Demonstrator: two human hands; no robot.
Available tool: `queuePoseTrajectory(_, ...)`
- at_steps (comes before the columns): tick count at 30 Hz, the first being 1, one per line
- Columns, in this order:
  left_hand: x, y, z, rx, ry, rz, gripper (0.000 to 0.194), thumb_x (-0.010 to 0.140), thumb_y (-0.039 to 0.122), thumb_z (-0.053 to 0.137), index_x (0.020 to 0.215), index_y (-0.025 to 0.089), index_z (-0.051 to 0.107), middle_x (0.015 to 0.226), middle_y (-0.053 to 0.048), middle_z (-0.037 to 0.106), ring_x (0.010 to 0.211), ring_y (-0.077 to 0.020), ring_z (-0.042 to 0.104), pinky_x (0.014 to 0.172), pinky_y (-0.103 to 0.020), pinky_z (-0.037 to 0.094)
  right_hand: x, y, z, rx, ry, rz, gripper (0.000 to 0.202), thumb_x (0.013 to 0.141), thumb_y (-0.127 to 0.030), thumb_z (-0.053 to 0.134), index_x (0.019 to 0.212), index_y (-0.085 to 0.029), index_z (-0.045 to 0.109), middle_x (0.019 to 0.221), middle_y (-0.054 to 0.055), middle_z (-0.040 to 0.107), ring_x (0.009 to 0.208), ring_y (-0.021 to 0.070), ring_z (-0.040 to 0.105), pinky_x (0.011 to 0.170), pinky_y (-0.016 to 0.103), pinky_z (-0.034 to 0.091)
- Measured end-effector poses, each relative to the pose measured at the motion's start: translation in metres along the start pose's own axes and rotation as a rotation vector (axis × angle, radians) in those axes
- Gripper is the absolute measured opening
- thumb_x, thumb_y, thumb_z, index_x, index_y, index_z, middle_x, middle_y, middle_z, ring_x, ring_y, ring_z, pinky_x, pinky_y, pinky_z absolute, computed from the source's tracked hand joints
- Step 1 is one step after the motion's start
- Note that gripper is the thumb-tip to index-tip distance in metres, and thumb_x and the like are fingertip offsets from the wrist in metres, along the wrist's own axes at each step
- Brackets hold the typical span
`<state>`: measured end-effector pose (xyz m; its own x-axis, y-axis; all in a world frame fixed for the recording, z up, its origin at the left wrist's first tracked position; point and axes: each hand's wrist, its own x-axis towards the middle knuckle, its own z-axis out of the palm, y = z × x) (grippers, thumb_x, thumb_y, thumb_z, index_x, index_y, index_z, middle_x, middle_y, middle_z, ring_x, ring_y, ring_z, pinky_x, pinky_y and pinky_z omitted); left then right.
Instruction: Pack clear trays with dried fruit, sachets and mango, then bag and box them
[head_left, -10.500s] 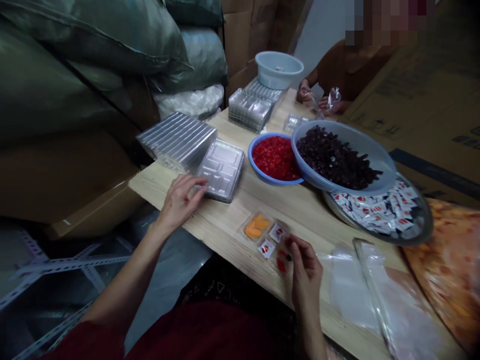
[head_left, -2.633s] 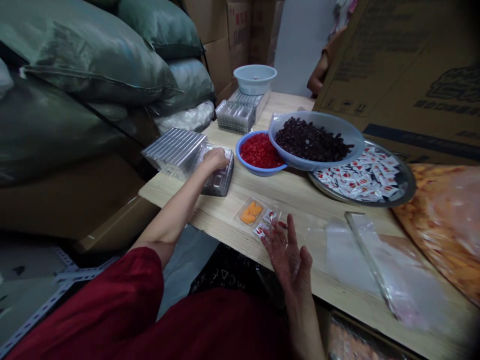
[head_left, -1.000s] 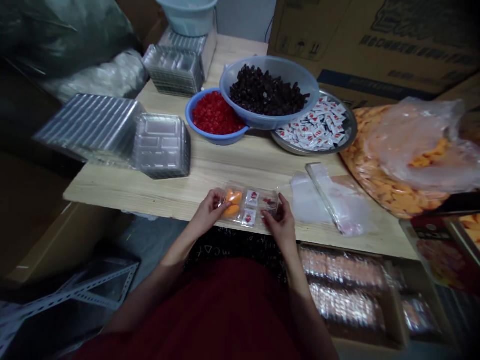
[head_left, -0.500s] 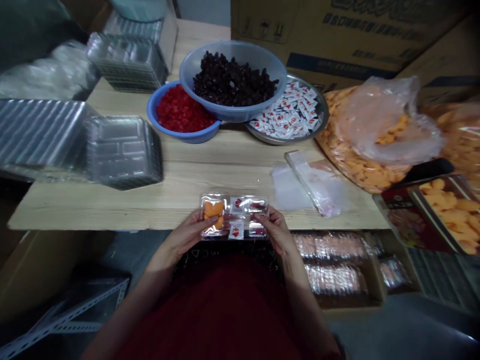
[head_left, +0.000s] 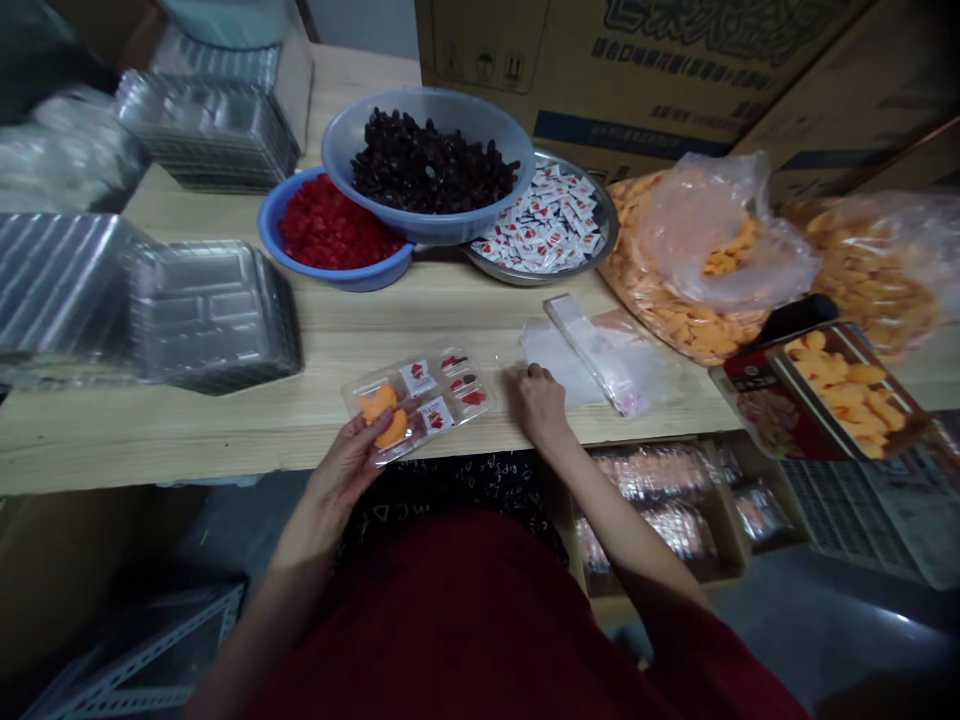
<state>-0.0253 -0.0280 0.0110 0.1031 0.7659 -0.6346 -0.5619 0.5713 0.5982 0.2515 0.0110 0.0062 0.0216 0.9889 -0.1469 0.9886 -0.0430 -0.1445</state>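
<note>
My left hand (head_left: 358,455) grips the left end of a clear plastic tray (head_left: 416,403), tilted over the table's front edge. Orange pieces lie in its left compartment, two white packets in the middle, red and dark pieces at the right. Apart from the tray, my right hand (head_left: 541,405) is closed over the table beside thin clear plastic bags (head_left: 574,360); what its curled fingers hold, if anything, is hidden.
Behind are a blue bowl of red pieces (head_left: 334,225), a bowl of dark pieces (head_left: 435,165) and a metal bowl of packets (head_left: 547,220). Stacked trays (head_left: 210,310) stand left; bagged orange pieces (head_left: 697,260) and an open box (head_left: 840,390) are right.
My right hand has let go of the tray and moved to the bags' left edge. The tray is now tilted, in my left hand alone. The camera view has shifted.
</note>
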Motion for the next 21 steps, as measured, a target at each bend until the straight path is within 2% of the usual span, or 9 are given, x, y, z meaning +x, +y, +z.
queuePoseTrajectory(4,-0.002,-0.003,0.002,-0.004,0.004,-0.012,0.025,0.085,0.010,0.070,0.110,0.014,0.072,0.109,-0.011,0.078,0.087,-0.0196,0.078,0.080,-0.030,0.067,0.010,0.013,-0.013,0.034,-0.081,0.027,0.028,0.094,-0.014,0.049,0.090,-0.012,0.077,0.095,0.019,0.073,0.084,0.0253,0.068,0.077,0.034,0.048)
queuePoseTrajectory(7,0.001,-0.004,0.002,-0.018,-0.006,-0.003,0.026,0.085,0.010,0.070,0.111,0.015,0.071,0.111,-0.010,0.077,0.089,-0.0210,0.077,0.082,-0.033,0.067,0.016,0.030,-0.009,0.168,-0.037,0.045,0.019,0.088,-0.019,0.057,0.081,-0.017,0.075,0.085,0.012,0.074,0.080,0.0226,0.066,0.074,0.031,0.044)
queuePoseTrajectory(9,0.003,-0.004,0.004,-0.029,-0.001,0.001,0.026,0.085,0.010,0.070,0.111,0.015,0.070,0.113,-0.010,0.076,0.091,-0.0211,0.077,0.083,-0.035,0.067,0.019,0.038,0.001,0.348,0.032,0.097,0.012,0.083,-0.021,0.064,0.073,-0.018,0.069,0.075,0.006,0.071,0.070,0.0179,0.061,0.068,0.028,0.041)
queuePoseTrajectory(12,0.006,-0.003,0.013,-0.058,0.001,0.018,0.025,0.086,0.010,0.069,0.110,0.015,0.070,0.114,-0.010,0.076,0.091,-0.0196,0.077,0.081,-0.029,0.067,0.023,0.045,0.015,0.695,0.099,0.186,0.027,0.078,-0.034,0.073,0.062,-0.019,0.057,0.059,-0.002,0.059,0.057,0.0112,0.047,0.059,0.024,0.035)
queuePoseTrajectory(15,0.010,-0.004,0.026,-0.085,-0.036,0.050,0.025,0.086,0.012,0.071,0.111,0.015,0.070,0.112,-0.009,0.077,0.092,-0.0187,0.076,0.081,-0.028,0.066,0.025,0.048,0.022,0.921,0.067,0.152,0.044,0.080,-0.051,0.071,0.056,-0.020,0.051,0.051,-0.005,0.049,0.051,0.0085,0.038,0.054,0.024,0.031)
queuePoseTrajectory(18,0.016,-0.012,0.040,-0.098,-0.077,0.095,0.030,0.083,0.018,0.077,0.113,0.015,0.070,0.114,-0.009,0.077,0.096,-0.0206,0.076,0.090,-0.035,0.065,0.026,0.050,0.022,1.026,-0.016,0.087,0.047,0.085,-0.056,0.060,0.056,-0.019,0.055,0.049,-0.003,0.051,0.048,0.0091,0.039,0.052,0.025,0.031)
queuePoseTrajectory(21,0.021,-0.026,0.051,-0.073,-0.087,0.145,0.037,0.078,0.026,0.085,0.111,0.015,0.071,0.113,-0.009,0.077,0.101,-0.0218,0.075,0.097,-0.039,0.062,0.026,0.050,0.022,1.103,-0.043,0.085,0.036,0.080,-0.049,0.062,0.059,-0.020,0.057,0.055,0.000,0.059,0.050,0.0111,0.048,0.053,0.024,0.036)
